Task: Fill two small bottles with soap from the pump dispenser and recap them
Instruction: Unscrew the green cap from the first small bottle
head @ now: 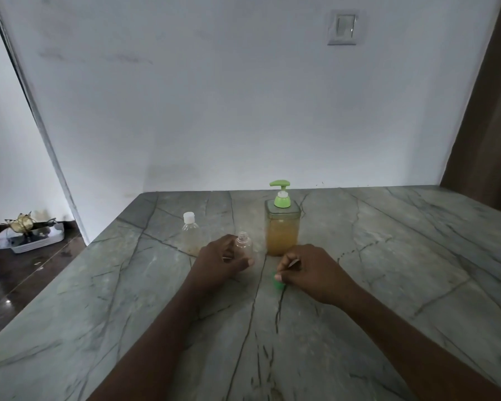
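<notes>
At 9 o'clock, table edge. At 11 o'clock off my left hand, capped bottle, near. Left fingers curl round uncapped bottle; at its 2 o'clock, pump dispenser, just beside. My right hand pinches green cap; slab runs wide toward 3 o'clock.

The pump dispenser stands upright on the worktop. It is a clear, square-shouldered container a little over half full of amber soap, with a light green pump head whose spout points left. Just to its left stands a small clear bottle, upright, its threaded neck open and uncapped, with the left hand curled round its lower body. Its green cap sits low at the worktop in front of the dispenser, pinched by the right hand. Further left stands a second clear bottle, slightly taller, upright, closed with a white cap.
</notes>
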